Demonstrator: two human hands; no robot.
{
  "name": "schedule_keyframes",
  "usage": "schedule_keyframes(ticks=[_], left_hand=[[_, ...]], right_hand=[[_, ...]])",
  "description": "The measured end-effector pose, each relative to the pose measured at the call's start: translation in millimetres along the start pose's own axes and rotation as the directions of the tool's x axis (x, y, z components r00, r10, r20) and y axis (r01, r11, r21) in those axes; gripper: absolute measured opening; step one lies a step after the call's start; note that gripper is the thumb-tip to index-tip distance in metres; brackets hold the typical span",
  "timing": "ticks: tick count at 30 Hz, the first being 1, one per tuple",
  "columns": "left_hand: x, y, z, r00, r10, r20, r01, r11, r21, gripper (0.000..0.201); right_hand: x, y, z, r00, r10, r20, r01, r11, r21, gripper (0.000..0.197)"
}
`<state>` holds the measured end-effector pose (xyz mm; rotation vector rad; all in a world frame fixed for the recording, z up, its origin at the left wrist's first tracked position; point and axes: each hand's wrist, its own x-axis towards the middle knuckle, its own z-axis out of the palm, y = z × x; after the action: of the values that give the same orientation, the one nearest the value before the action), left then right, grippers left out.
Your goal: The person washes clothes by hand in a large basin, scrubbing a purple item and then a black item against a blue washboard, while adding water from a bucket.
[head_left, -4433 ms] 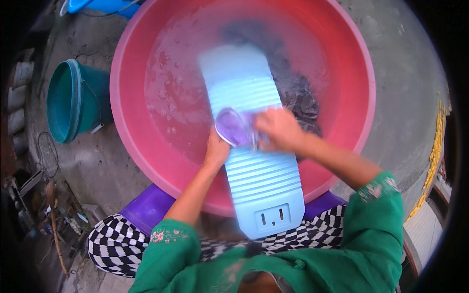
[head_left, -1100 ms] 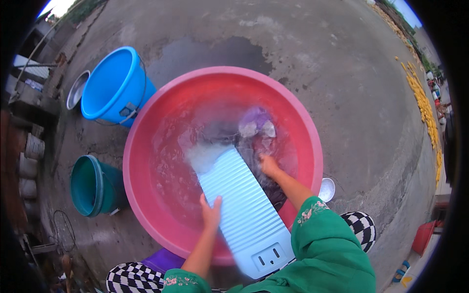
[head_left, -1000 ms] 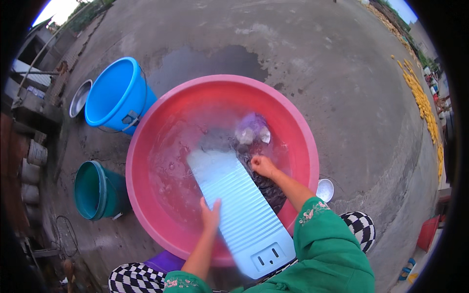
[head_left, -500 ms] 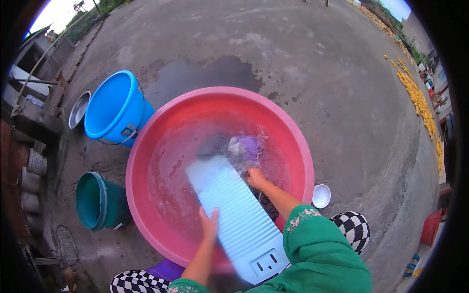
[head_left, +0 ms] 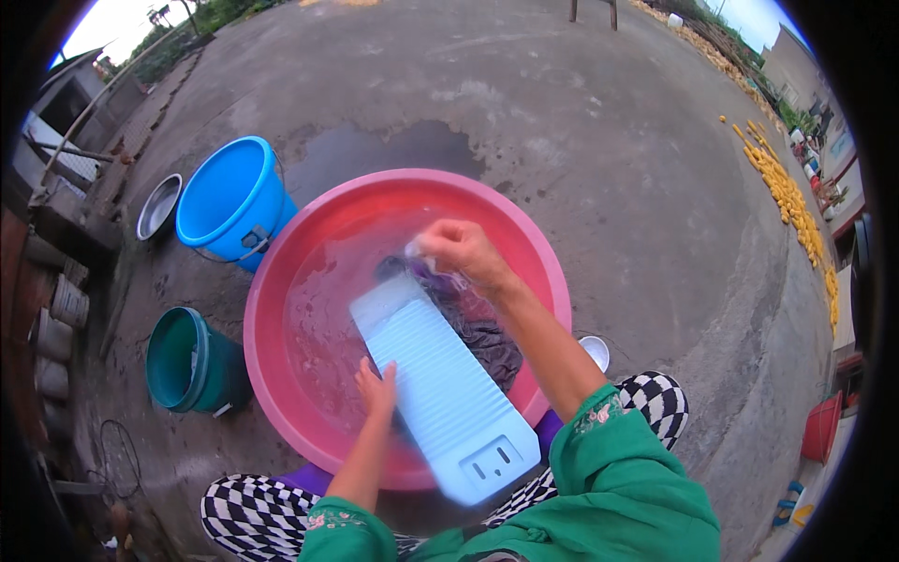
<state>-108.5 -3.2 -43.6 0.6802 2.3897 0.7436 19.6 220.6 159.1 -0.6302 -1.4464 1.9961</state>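
Observation:
A pale blue washboard [head_left: 449,389] leans in a large pink basin [head_left: 273,398], its far end in cloudy water. My left hand [head_left: 376,389] rests on its left edge, fingers apart and thumb on the ridges. Above the basin my right hand [head_left: 464,253] is raised and closed on a whitish bit of wet cloth [head_left: 412,248]; its full shape is hidden by the fingers. Purple cloth [head_left: 433,278] shows below that hand. Dark grey wet cloth [head_left: 492,347] lies in the basin along the board's right side.
Left of the basin stand a bright blue bucket [head_left: 225,201] and a dark green bucket [head_left: 192,365]. A metal bowl [head_left: 159,206] is beside the blue one. Right of the basin sits a small white bowl [head_left: 594,353]. Corn cobs [head_left: 782,187] lie far right on the concrete.
My right hand has risen out of the basin and moved up and left, now closed on whitish cloth. The left hand stays at the board's edge. The view has shifted slightly.

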Motion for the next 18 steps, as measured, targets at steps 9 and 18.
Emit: schedule_keyframes(ticks=[9, 18], left_hand=[[8, 85, -27, 0.826, 0.467, 0.317, 0.469, -0.255, -0.846, 0.04], [-24, 41, -33, 0.809, 0.097, 0.579, 0.585, -0.216, -0.781, 0.031]], right_hand=[[-67, -12, 109, 0.804, -0.1, 0.586, -0.077, 0.96, 0.269, 0.008], [-24, 86, 6, 0.99, 0.108, -0.091, -0.046, 0.857, 0.514, 0.012]])
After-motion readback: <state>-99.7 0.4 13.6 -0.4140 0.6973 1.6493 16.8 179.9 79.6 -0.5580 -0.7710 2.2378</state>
